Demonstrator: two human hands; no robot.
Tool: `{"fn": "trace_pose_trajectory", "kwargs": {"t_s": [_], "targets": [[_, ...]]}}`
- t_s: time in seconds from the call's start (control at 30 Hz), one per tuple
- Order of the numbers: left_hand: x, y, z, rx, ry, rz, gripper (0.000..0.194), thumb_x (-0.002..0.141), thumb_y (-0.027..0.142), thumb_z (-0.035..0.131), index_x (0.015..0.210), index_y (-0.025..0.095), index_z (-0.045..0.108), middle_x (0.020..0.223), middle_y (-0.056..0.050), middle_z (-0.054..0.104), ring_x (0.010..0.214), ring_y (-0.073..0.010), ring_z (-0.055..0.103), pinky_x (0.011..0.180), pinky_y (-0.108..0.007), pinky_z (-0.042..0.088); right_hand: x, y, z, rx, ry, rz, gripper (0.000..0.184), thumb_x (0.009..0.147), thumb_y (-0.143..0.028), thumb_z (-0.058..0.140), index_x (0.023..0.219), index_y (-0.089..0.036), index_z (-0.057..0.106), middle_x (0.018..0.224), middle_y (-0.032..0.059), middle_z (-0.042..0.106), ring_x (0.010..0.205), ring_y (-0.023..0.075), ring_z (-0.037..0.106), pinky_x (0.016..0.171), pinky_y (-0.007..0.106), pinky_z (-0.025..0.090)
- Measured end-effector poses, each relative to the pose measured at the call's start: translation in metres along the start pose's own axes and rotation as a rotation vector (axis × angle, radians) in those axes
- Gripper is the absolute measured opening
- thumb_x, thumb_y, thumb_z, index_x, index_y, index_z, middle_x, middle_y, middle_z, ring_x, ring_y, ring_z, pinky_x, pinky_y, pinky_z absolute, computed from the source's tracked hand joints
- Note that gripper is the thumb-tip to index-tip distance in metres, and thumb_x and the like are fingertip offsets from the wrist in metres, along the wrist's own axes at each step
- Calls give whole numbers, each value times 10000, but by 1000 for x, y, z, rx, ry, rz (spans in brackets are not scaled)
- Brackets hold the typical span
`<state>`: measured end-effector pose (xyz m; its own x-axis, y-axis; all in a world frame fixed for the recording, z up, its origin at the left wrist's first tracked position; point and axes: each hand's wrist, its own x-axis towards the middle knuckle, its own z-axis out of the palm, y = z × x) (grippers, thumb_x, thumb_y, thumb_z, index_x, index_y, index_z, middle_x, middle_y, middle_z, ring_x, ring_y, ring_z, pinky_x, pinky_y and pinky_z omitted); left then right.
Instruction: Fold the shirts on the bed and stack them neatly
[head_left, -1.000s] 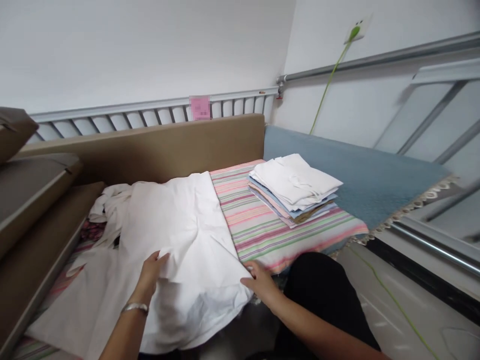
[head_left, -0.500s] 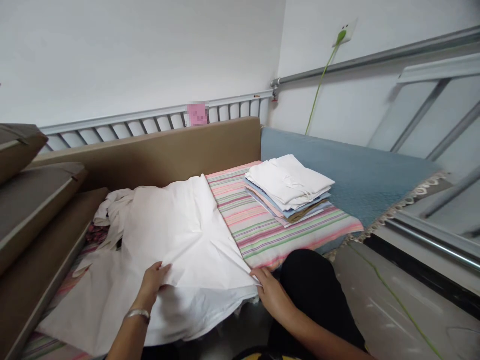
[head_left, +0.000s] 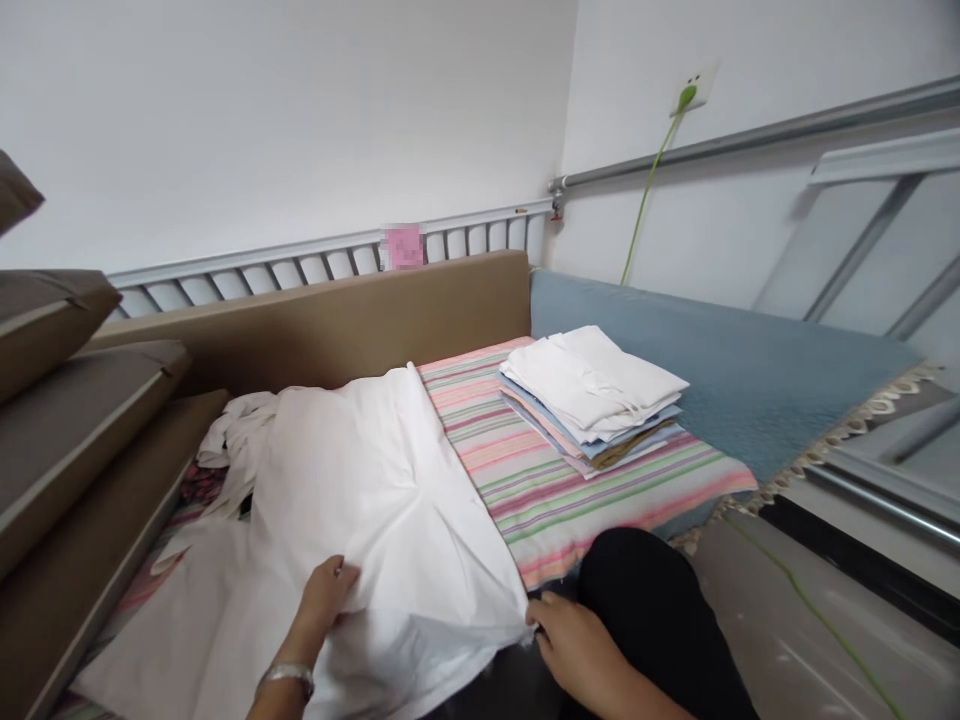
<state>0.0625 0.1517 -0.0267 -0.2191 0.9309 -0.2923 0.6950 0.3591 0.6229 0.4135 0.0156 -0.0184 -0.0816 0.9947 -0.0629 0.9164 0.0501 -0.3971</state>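
Note:
A large white cloth point(head_left: 375, 470) lies spread over the striped sofa cover, its front part hanging over the edge. Around its near right corner the fingers of my right hand point(head_left: 570, 635) are closed. My left hand point(head_left: 324, 600), with a silver bracelet at the wrist, pinches a fold near the middle of the front edge. Creases run across the cloth between my two hands. To the right, apart from both hands, sits a stack of folded clothes point(head_left: 592, 385), white on top with blue, pink and brown layers below.
Brown cushions point(head_left: 82, 420) are piled on the left. A brown backrest point(head_left: 360, 315) and a blue-covered armrest point(head_left: 712, 350) border the striped cover point(head_left: 495, 430). Crumpled pale fabric point(head_left: 232, 440) lies by the cushions. A green cord point(head_left: 643, 200) hangs from the wall socket.
My right hand has pulled the cloth's near corner slightly down and to the right. My left hand keeps its pinch on the cloth. The view has shifted a little.

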Motion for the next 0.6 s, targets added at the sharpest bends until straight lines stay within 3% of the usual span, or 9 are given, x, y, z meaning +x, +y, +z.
{"fn": "trace_pose_trajectory", "kwargs": {"t_s": [0.07,0.17,0.23,0.3,0.37,0.47,0.6], "targets": [[2,-2,-5,77,30,24,282,712,300,523,917,131,614,885,-124,678,822,-250,640,683,-315,486,8,-6,-12,67,-18,33,234,744,-128,457,785,-220,668,798,33,668,738,174,616,643,257,390],[6,6,-17,203,185,104,396,735,331,498,1064,122,568,989,-153,657,947,-269,617,843,-355,444,35,-23,-38,205,89,-43,239,812,-210,425,739,-208,652,755,32,661,740,170,601,643,258,388],[10,20,-21,210,256,187,434,762,356,457,1119,121,534,1044,-154,639,952,-252,616,846,-343,445,64,-35,-51,339,141,-158,234,809,-199,426,776,-203,657,783,33,660,766,162,594,682,259,402],[17,41,-18,118,230,243,403,767,362,448,1082,132,550,1012,-133,649,898,-229,626,815,-326,457,101,-41,-54,516,136,-231,221,793,-188,444,832,-194,661,810,37,659,787,156,592,717,262,422],[30,65,-10,5,171,254,363,748,348,484,1029,137,574,940,-111,663,832,-215,629,787,-322,461,139,-41,-45,712,74,-216,235,778,-188,457,917,-178,647,832,43,651,787,151,599,705,264,449],[63,100,8,-76,135,249,333,737,326,526,1000,134,594,857,-78,674,774,-191,625,731,-298,464,186,-30,-19,960,-77,-67,344,730,-164,478,1061,-162,575,933,56,613,764,142,613,588,239,479],[132,142,30,-81,169,177,314,773,327,526,984,108,603,723,-46,667,642,-159,615,614,-274,462,217,-15,11,1141,-200,134,419,725,-176,462,1141,-144,497,1009,82,559,745,151,639,443,200,458]]}}
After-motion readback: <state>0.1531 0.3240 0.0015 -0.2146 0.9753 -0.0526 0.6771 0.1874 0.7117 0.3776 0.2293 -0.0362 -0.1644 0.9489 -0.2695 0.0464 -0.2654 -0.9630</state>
